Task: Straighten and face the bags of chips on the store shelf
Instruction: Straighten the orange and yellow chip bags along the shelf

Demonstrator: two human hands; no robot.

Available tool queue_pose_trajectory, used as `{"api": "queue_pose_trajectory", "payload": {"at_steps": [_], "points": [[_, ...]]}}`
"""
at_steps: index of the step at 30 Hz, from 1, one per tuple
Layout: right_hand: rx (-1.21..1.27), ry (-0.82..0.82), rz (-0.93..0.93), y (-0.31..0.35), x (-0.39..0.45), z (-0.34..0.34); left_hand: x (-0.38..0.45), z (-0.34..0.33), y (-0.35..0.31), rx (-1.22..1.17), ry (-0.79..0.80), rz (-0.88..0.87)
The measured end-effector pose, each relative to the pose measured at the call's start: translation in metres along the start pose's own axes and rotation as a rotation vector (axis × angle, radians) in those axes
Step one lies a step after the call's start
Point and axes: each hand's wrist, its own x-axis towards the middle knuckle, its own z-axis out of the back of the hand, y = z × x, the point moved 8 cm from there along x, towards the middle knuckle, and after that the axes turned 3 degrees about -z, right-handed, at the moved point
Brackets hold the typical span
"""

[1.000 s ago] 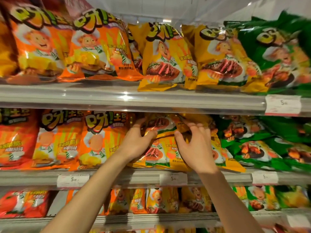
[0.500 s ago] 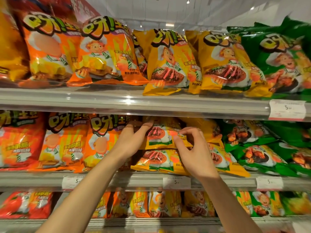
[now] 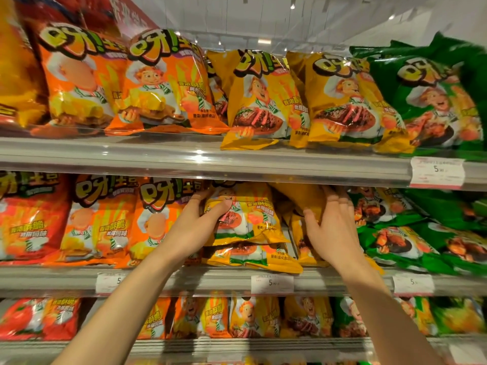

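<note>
Two hands work the middle shelf (image 3: 237,281), both on yellow bags in the same stretch of the row. The left hand (image 3: 196,227) has its grip closed on the upper yellow bag (image 3: 247,219), thumb across the printed front and fingers wrapped round its left edge; that bag sits upright on top of a flat-lying yellow bag (image 3: 253,256) at the shelf lip. The right hand (image 3: 330,230) has fingers nearly straight, spread against a plain yellow bag (image 3: 303,200) that tilts back under the shelf above, pressing rather than pinching. These bags are probably light, air-puffed and crinkly, with slick film that slides easily and contents that crush, so the sealed edges and corners look like the safer places to hold. Orange bags (image 3: 105,222) stand to the left, green bags (image 3: 411,233) slump to the right.
</note>
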Motion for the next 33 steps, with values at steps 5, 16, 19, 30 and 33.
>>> {"api": "queue_pose_trajectory", "payload": {"at_steps": [5, 16, 19, 30, 33], "points": [[-0.170, -0.016, 0.012, -0.006, 0.010, -0.007, 0.000, -0.001, -0.004, 0.024, -0.021, -0.001], [0.173, -0.001, 0.070, -0.005, -0.002, 0.004, -0.002, -0.001, 0.001, 0.012, -0.018, -0.002], [0.244, 0.039, 0.111, -0.008, -0.005, 0.005, -0.001, -0.001, 0.002, 0.021, -0.028, -0.004], [0.162, 0.187, -0.049, -0.008, 0.008, -0.011, -0.004, -0.002, 0.002, 0.017, -0.020, 0.006], [0.177, 0.091, -0.084, -0.007, 0.007, -0.004, -0.004, -0.002, 0.001, 0.012, -0.029, 0.002]]}}
